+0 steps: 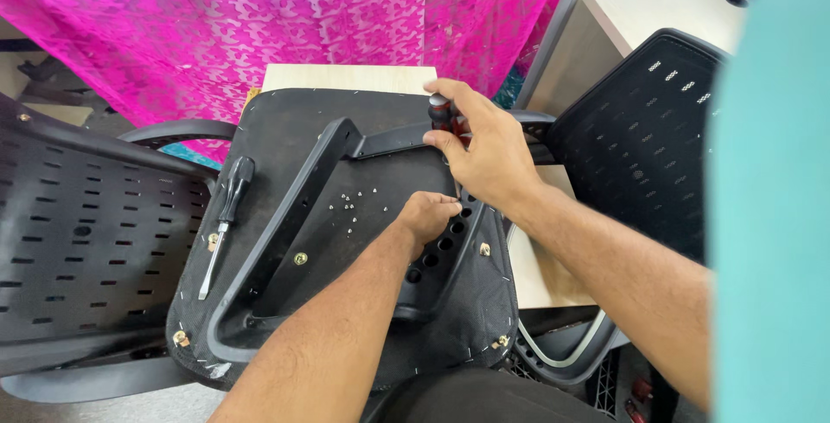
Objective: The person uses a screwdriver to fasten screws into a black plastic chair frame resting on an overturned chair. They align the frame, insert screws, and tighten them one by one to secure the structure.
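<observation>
Here, the right hand [486, 150] grips a red-black screwdriver [443, 116] upright over the upturned seat base [285, 133] — the left hand [428, 215], fingers curled, steadies the tip at the perforated bracket [437, 254]. A tilted shaft could slip off the screw, likely striking those fingers.

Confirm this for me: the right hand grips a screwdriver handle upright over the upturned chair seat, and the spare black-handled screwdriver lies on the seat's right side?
Not quite. The head view shows the spare screwdriver lying on the seat's left side. The right hand does grip a handle upright.
</observation>
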